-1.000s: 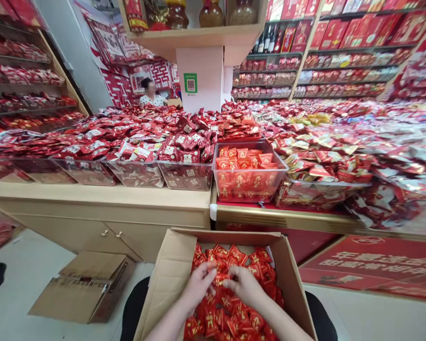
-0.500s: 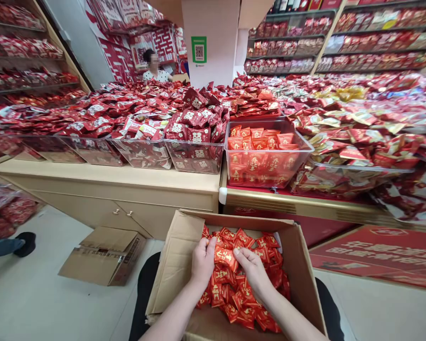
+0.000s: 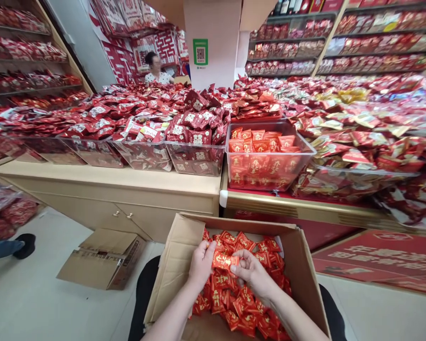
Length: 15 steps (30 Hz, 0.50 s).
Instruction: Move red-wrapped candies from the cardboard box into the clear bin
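An open cardboard box (image 3: pixel 184 251) sits at my lap, with many red packets (image 3: pixel 246 296) bearing gold characters lying loose inside. Over them, a red packet (image 3: pixel 223 261) is held by both hands. My left hand (image 3: pixel 201 263) pinches its left end between thumb and fingers. Its right end is between the thumb and curled fingers of my right hand (image 3: pixel 249 270). Beyond the box, a clear plastic bin (image 3: pixel 270 163) on the counter holds similar red packets standing in rows.
Clear bins heaped with dark red packets (image 3: pixel 199 128) line the counter (image 3: pixel 110 182). Another cardboard box (image 3: pixel 95 265) is on the floor at left, near a person's foot (image 3: pixel 24 245). A person (image 3: pixel 158 73) is behind the counter. Stocked shelves stand at both sides.
The right hand has turned, and its fingers now curl round the packet's right end. Both hands and the packet are slightly lower. The whole view has shifted a little.
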### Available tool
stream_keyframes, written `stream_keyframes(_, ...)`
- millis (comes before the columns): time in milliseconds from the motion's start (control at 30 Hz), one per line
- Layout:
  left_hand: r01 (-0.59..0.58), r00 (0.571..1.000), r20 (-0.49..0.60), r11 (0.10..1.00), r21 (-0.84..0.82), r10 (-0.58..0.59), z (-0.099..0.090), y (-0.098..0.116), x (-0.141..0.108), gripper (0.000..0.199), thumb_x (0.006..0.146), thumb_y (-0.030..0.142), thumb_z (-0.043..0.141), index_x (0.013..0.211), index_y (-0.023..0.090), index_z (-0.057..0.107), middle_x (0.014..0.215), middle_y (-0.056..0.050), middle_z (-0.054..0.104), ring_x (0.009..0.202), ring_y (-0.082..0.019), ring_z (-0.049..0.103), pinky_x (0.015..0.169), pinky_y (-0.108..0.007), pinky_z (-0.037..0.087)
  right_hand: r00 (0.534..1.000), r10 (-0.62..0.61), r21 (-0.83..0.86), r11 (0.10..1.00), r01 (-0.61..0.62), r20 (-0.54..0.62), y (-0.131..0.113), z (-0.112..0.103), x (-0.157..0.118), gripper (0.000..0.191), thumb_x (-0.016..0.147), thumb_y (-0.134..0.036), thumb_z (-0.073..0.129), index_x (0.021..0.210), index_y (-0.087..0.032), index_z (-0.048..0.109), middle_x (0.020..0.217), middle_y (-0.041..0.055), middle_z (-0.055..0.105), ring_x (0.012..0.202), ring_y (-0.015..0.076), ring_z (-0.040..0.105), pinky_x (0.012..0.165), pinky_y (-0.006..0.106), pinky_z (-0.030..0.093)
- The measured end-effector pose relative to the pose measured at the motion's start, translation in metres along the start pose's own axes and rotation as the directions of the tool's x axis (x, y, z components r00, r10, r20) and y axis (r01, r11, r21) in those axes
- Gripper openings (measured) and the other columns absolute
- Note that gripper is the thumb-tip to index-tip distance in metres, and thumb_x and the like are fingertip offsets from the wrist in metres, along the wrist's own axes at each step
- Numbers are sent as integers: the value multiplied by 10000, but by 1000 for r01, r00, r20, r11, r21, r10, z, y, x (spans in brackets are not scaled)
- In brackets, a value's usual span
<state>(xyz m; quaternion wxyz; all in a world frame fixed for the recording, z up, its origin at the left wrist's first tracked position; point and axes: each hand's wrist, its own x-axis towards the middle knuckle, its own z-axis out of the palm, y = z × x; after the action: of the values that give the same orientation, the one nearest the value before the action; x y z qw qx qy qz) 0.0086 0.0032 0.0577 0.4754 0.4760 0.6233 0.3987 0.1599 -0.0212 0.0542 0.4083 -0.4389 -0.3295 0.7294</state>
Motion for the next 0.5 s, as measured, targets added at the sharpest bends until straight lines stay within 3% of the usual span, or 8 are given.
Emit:
stream_keyframes(100,95,995,49,982,-164,-88,9,5,-8,331,743,548,368,734,223,431,527,80,452,429,-81,436,419,-198,349,996,-37,23,999,39,-75,9,-1,8,417,576,-405,678,822,-216,399,502,-90,489,359,44,340,381,180,252)
stream_keyframes(167,292,952,218,845,-449,-213,14,5,-13,364,697,532,478,922,250,427,686,41,594,547,-105,559,501,-218,402,989,-66,4,998,67,-132,16,-2,16,424,577,-449,659,818,-223,393,488,-94,469,349,51,348,377,184,245)
stream_keyframes(200,366,922,314,776,-514,-227,15,4,-14,374,661,478,567,924,247,436,731,26,625,597,-113,588,541,-223,415,987,-77,-20,997,75,-144,19,-3,20,429,573,-471,650,809,-226,389,474,-96,453,344,57,353,373,186,241)
stream_keyframes(267,447,883,402,693,-565,-242,17,-4,-13,369,583,394,677,844,225,478,712,19,651,615,-115,606,581,-226,426,988,-87,-103,992,74,-128,25,-5,25,419,560,-495,640,769,-231,389,450,-96,421,349,79,374,371,201,257)
stream_keyframes(333,434,890,386,717,-546,-244,16,-16,-8,365,533,379,715,781,212,505,696,15,663,630,-124,611,593,-233,440,984,-140,-215,970,113,-114,31,-7,28,365,568,-481,632,729,-231,420,486,-65,458,422,119,455,421,241,344)
stream_keyframes(400,356,914,355,805,-475,-195,16,-29,0,403,514,419,713,812,217,531,761,-15,684,709,-165,621,604,-260,457,958,-254,-314,928,202,-136,37,-9,31,325,580,-446,633,774,-230,486,655,2,567,626,178,556,591,303,436)
stream_keyframes(500,180,929,369,899,-399,-22,16,-43,8,454,518,484,684,863,214,565,881,-77,692,862,-237,611,715,-334,466,911,-385,-338,885,320,-147,40,-10,34,530,563,-455,643,1020,-227,500,941,71,600,894,229,551,803,343,415)
